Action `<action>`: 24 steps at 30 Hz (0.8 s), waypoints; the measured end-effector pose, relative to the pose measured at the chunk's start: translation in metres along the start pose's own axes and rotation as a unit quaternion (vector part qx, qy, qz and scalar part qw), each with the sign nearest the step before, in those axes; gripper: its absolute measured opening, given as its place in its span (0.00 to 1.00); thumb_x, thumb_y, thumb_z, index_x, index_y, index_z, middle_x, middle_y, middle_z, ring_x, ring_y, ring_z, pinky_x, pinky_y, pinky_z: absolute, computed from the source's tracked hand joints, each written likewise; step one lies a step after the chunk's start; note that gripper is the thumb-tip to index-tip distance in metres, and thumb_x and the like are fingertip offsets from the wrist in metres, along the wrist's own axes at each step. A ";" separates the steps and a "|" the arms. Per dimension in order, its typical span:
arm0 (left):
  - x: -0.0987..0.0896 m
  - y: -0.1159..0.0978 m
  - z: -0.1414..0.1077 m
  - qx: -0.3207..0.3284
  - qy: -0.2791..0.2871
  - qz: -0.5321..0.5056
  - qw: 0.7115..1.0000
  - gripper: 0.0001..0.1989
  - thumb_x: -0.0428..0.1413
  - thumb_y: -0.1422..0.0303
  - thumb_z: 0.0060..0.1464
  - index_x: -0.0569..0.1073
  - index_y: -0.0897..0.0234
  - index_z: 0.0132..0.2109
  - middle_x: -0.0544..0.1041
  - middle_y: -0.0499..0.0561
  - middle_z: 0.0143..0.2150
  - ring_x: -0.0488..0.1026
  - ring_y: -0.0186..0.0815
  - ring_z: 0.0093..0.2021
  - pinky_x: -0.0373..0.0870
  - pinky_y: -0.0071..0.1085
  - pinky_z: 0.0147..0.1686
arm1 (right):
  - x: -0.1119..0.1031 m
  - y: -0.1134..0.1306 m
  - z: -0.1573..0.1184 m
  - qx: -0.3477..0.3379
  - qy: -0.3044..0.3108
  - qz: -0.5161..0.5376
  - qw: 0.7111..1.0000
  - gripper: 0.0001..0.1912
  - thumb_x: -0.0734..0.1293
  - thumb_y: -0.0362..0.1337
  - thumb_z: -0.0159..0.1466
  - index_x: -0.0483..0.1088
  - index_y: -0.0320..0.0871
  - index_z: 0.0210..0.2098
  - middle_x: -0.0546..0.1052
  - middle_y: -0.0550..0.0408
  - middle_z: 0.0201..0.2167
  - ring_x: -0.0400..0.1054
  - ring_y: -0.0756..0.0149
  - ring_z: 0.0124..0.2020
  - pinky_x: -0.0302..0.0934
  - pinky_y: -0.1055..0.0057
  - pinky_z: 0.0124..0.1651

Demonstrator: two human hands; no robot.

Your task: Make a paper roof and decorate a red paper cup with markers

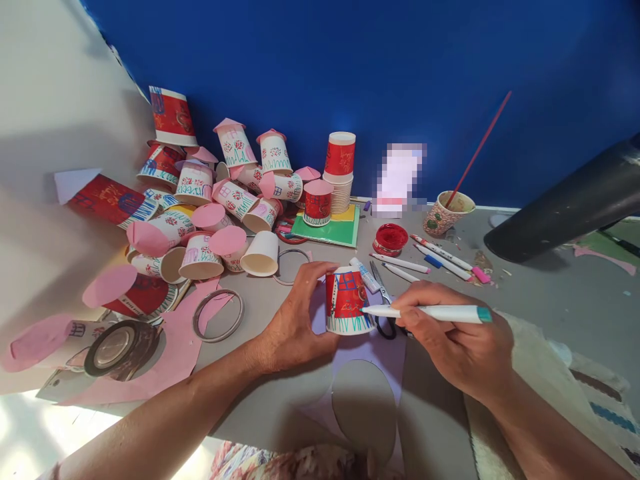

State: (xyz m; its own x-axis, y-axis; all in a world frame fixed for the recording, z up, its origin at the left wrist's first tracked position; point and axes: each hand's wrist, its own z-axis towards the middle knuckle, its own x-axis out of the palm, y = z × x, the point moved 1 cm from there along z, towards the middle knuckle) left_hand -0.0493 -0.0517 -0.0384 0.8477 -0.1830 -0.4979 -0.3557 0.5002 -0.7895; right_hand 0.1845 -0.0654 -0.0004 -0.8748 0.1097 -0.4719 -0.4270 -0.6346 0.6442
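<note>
My left hand (303,323) grips a red paper cup (346,293) from its left side, with the wide rim facing down. Blue window lines and green grass-like strokes are drawn on the cup. In my right hand (457,337) is a white felt-tip pen (437,313) with a green end, its tip at the cup's right side. Behind the cup lie scissors (383,287), partly hidden, and a white glue tube (365,275). Under it is a sheet of purple paper (395,363) with a round hole cut out.
Decorated paper cups (195,181) with pink paper tops pile up at the left. Tape rolls (219,315) lie nearer. Several felt-tip pens (445,257), a red tub (390,239) and a cup with a stick (449,212) stand right of centre. A black tube (565,193) slants in at the right.
</note>
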 end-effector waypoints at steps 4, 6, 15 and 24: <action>0.000 -0.001 0.001 0.005 0.008 0.007 1.000 0.42 0.66 0.74 0.46 0.59 0.58 0.66 0.66 0.59 0.62 0.69 0.49 0.61 0.68 0.49 0.63 | 0.000 -0.002 -0.001 0.008 -0.006 -0.007 1.000 0.07 0.66 0.32 0.69 0.75 0.47 0.36 0.77 0.62 0.24 0.71 0.72 0.23 0.63 0.75 0.27; 0.000 -0.001 0.001 0.010 0.012 0.011 1.000 0.42 0.65 0.75 0.45 0.59 0.58 0.66 0.66 0.59 0.62 0.68 0.48 0.61 0.67 0.49 0.63 | 0.001 -0.002 -0.001 0.011 -0.001 -0.008 1.000 0.07 0.66 0.33 0.70 0.75 0.47 0.35 0.77 0.62 0.25 0.70 0.73 0.23 0.63 0.76 0.27; 0.002 0.004 0.000 0.034 0.018 0.022 0.999 0.42 0.65 0.74 0.47 0.57 0.59 0.67 0.65 0.59 0.63 0.66 0.48 0.63 0.67 0.48 0.64 | 0.003 -0.004 -0.004 0.015 -0.003 0.003 1.000 0.06 0.66 0.34 0.70 0.75 0.46 0.36 0.78 0.62 0.26 0.70 0.73 0.23 0.62 0.75 0.26; 0.003 -0.001 0.001 0.057 0.012 0.062 0.996 0.40 0.63 0.74 0.47 0.58 0.57 0.66 0.68 0.58 0.60 0.67 0.48 0.61 0.70 0.49 0.61 | 0.006 -0.004 -0.002 -0.021 0.006 0.003 1.000 0.08 0.66 0.32 0.69 0.74 0.46 0.33 0.80 0.60 0.29 0.70 0.73 0.24 0.63 0.73 0.28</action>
State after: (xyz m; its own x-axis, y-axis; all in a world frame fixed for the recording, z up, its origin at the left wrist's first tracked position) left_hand -0.0460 -0.0519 -0.0386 0.7898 -0.1344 -0.5985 -0.4081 0.6133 -0.6763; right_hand 0.1815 -0.0640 -0.0069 -0.8745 0.0965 -0.4754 -0.4116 -0.6663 0.6218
